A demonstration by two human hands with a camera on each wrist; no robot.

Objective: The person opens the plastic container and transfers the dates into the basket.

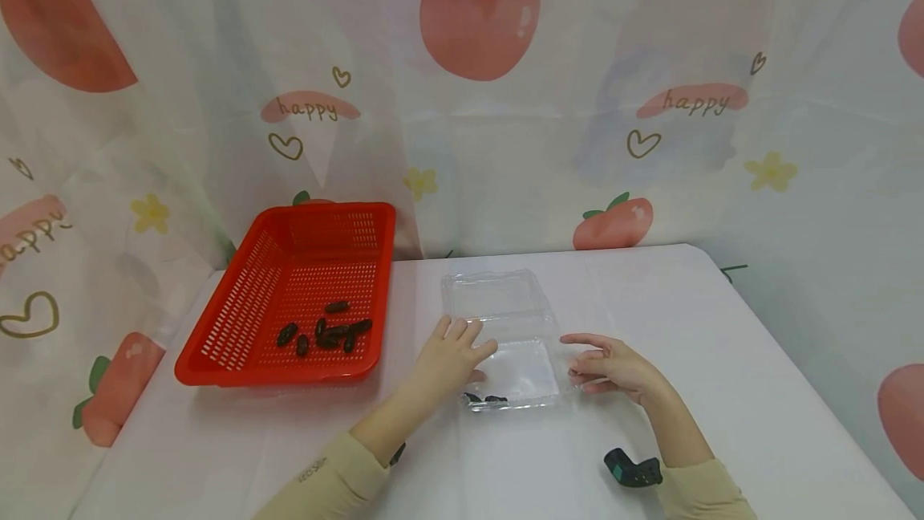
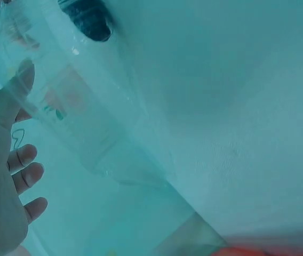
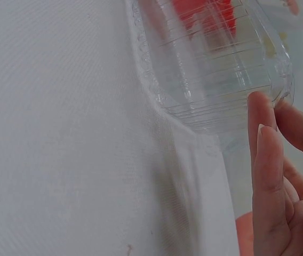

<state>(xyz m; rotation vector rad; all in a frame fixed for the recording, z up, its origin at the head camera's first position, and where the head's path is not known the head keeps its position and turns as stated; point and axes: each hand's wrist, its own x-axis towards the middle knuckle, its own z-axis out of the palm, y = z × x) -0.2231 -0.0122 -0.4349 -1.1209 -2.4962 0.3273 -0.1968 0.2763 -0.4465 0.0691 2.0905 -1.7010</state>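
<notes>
A clear plastic clamshell box (image 1: 520,367) lies with its lid (image 1: 494,294) folded back. Two small dark oval pieces (image 1: 495,399), possibly dates, rest inside along its near edge. Over the box's left side is my left hand (image 1: 451,359), fingers spread and nothing held; the left wrist view shows its palm beside the clear wall. My right hand (image 1: 609,367) is at the box's right edge, index finger extended and the others loosely bent. In the right wrist view its fingertips (image 3: 261,104) meet or nearly meet the box's rim; contact is unclear.
Left of the box, a red perforated basket (image 1: 241,307) holds several dark oval pieces (image 1: 332,335). Both stand on a white-covered table (image 1: 671,303). A patterned cloth (image 1: 505,143) hangs behind. A black device (image 1: 631,469) is at the right wrist.
</notes>
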